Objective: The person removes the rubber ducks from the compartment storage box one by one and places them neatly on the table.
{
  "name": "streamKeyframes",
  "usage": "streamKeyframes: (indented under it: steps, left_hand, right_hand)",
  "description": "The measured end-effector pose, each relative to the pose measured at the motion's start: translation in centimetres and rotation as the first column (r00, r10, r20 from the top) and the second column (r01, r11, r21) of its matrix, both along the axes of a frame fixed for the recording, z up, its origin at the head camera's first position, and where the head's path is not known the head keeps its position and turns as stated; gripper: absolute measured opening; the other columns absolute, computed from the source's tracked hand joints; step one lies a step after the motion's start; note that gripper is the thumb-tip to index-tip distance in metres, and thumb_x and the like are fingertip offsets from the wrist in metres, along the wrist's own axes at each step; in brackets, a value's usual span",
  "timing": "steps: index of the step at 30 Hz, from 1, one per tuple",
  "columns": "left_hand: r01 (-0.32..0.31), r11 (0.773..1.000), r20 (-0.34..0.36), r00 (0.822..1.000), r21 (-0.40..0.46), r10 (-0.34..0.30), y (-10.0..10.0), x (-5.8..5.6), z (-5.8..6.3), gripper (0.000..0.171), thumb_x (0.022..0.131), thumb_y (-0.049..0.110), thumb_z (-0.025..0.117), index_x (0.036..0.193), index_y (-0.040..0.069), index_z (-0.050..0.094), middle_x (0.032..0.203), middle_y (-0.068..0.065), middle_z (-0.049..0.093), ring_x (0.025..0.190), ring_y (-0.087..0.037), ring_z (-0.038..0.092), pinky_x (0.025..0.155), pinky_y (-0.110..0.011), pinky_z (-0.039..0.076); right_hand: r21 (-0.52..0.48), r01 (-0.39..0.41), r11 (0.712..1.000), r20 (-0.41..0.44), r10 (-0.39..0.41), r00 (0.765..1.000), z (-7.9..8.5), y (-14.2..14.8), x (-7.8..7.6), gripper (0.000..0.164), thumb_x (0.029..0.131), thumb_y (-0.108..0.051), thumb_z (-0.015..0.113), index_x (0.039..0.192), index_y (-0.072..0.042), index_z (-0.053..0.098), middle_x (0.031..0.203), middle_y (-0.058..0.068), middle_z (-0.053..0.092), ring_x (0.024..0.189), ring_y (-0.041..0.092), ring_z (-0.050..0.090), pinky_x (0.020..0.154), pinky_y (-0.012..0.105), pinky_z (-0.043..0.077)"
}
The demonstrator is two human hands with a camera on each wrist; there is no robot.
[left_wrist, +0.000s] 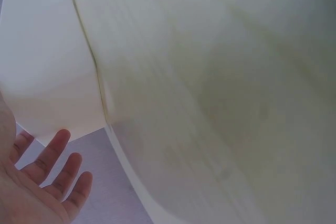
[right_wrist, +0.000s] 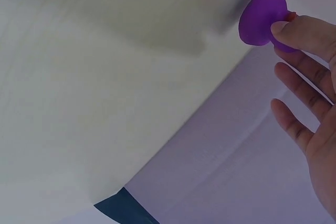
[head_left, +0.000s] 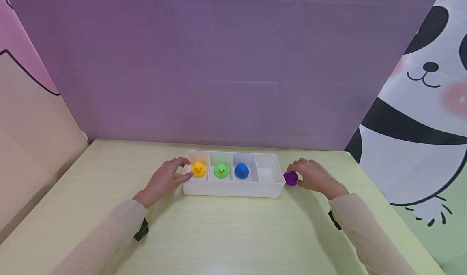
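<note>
A white box with compartments (head_left: 233,189) stands on the table, with a yellow rubber duck (head_left: 198,169), a green duck (head_left: 221,170) and a blue duck (head_left: 242,171) each in its own compartment. The rightmost compartment (head_left: 267,170) shows bare white. My left hand (head_left: 168,178) is at the box's left end, fingertips right at the rim; its fingers look loosely bent in the left wrist view. Just off the box's right end, my right hand (head_left: 310,176) pinches a purple rubber duck (right_wrist: 265,19) between thumb and index finger, its broad round base turned away from the palm.
The pale wooden table (head_left: 219,230) runs back to a purple backdrop (head_left: 226,72). At the right is a panel with a panda picture (head_left: 423,121); a pink and beige panel (head_left: 29,117) stands at the left. Dark bands (head_left: 141,229) sit at the sleeve cuffs.
</note>
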State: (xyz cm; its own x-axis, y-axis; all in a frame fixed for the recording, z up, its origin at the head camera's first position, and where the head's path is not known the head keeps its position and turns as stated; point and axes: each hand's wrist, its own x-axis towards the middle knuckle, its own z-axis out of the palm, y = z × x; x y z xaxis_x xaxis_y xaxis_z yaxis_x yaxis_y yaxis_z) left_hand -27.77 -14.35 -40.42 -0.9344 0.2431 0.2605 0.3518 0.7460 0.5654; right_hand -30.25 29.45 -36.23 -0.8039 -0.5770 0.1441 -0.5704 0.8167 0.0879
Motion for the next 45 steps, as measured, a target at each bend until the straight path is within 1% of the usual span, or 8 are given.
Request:
streamKeyframes:
  steps: [6, 14, 26, 32, 38, 42, 45]
  left_hand:
    - [0.001, 1.000, 0.002, 1.000, 0.003, -0.001, 0.0, 0.0, 0.0, 0.042, 0.086, 0.038, 0.060, 0.119, 0.013, 0.053, 0.113, -0.009, 0.057, 0.104, -0.031, 0.050, 0.088, -0.047, 0.043]
    - [-0.005, 1.000, 0.017, 1.000, -0.003, 0.005, 0.0, -0.2, -0.1, 0.042, 0.086, 0.038, 0.060, 0.120, 0.014, 0.053, 0.113, -0.007, 0.057, 0.106, -0.030, 0.049, 0.089, -0.047, 0.042]
    - [0.000, 1.000, 0.008, 1.000, -0.001, 0.000, -0.1, -0.2, -0.1, 0.042, 0.086, 0.038, 0.060, 0.119, 0.013, 0.053, 0.114, -0.007, 0.057, 0.105, -0.030, 0.050, 0.090, -0.047, 0.042]
    - [-0.003, 1.000, 0.000, 1.000, -0.001, 0.003, -0.1, -0.2, -0.2, 0.042, 0.086, 0.039, 0.060, 0.119, 0.014, 0.053, 0.113, -0.007, 0.057, 0.104, -0.030, 0.049, 0.089, -0.047, 0.043]
    - [-0.004, 1.000, 0.008, 1.000, -0.002, 0.004, 0.0, -0.1, -0.1, 0.043, 0.086, 0.039, 0.060, 0.120, 0.014, 0.053, 0.113, -0.007, 0.057, 0.104, -0.029, 0.049, 0.089, -0.047, 0.043]
    - [-0.006, 1.000, 0.021, 1.000, 0.001, 0.006, 0.0, 0.0, 0.0, 0.043, 0.086, 0.039, 0.059, 0.121, 0.014, 0.052, 0.114, -0.008, 0.057, 0.105, -0.030, 0.049, 0.090, -0.047, 0.042]
    - [-0.007, 1.000, 0.023, 1.000, 0.000, 0.007, 0.0, 0.0, 0.0, 0.043, 0.086, 0.039, 0.059, 0.121, 0.014, 0.052, 0.114, -0.008, 0.056, 0.105, -0.030, 0.048, 0.090, -0.047, 0.042]
  right_hand:
    - [-0.013, -0.012, 1.000, 0.010, 0.012, 1.000, -0.5, 0.1, 0.2, 0.032, 0.064, -0.001, 0.077, 0.093, -0.011, 0.067, 0.088, 0.000, 0.065, 0.084, 0.018, 0.053, 0.067, 0.038, 0.044]
    - [-0.004, -0.008, 1.000, 0.011, 0.008, 1.000, -1.0, 0.2, 0.0, 0.032, 0.065, -0.001, 0.076, 0.094, -0.011, 0.067, 0.090, 0.001, 0.065, 0.086, 0.020, 0.054, 0.068, 0.040, 0.045]
    - [-0.013, -0.007, 1.000, 0.007, 0.007, 1.000, -1.1, 0.2, -0.1, 0.033, 0.065, -0.001, 0.075, 0.095, -0.012, 0.067, 0.091, 0.000, 0.065, 0.088, 0.020, 0.054, 0.069, 0.040, 0.045]
    - [-0.014, -0.015, 1.000, 0.010, 0.015, 1.000, -0.6, 0.2, 0.0, 0.032, 0.065, -0.004, 0.076, 0.095, -0.011, 0.066, 0.093, 0.002, 0.065, 0.089, 0.022, 0.055, 0.070, 0.042, 0.045]
    - [0.001, 0.000, 1.000, 0.003, 0.000, 1.000, 0.7, 0.0, 0.1, 0.034, 0.067, -0.003, 0.075, 0.099, -0.008, 0.065, 0.098, 0.005, 0.065, 0.095, 0.026, 0.056, 0.075, 0.048, 0.047]
    - [0.001, 0.001, 1.000, 0.001, -0.001, 1.000, 1.6, -0.2, 0.1, 0.034, 0.068, -0.002, 0.073, 0.100, -0.007, 0.064, 0.099, 0.006, 0.064, 0.096, 0.027, 0.056, 0.077, 0.048, 0.046]
    - [0.002, -0.006, 1.000, -0.006, 0.006, 1.000, 1.9, -0.3, -0.1, 0.033, 0.068, -0.002, 0.073, 0.099, -0.007, 0.065, 0.098, 0.006, 0.065, 0.096, 0.027, 0.056, 0.077, 0.048, 0.046]
